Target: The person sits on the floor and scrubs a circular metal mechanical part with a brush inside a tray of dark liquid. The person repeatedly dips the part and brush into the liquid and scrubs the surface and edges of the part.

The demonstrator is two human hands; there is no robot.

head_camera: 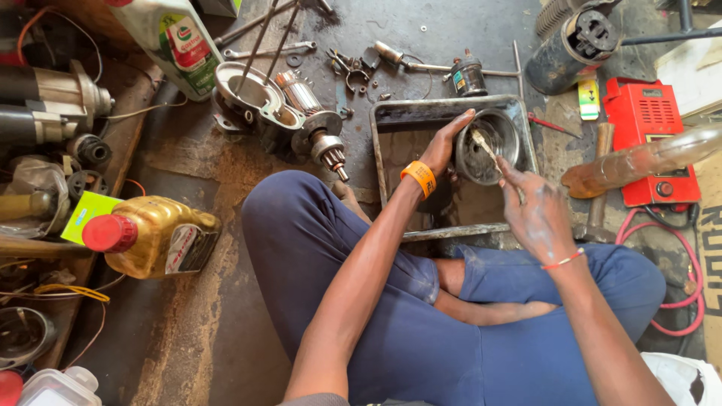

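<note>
I sit cross-legged on a dirty floor over a square metal tray. My left hand, with an orange wristband, grips the rim of a round metal motor housing that stands tilted in the tray. My right hand, wet and grimy, holds a small brush whose tip is inside the housing. A thin red band circles the right wrist.
A motor armature and an end cover lie left of the tray. A gold oil bottle with a red cap lies at the left. A red charger box, a hammer and loose tools surround the tray.
</note>
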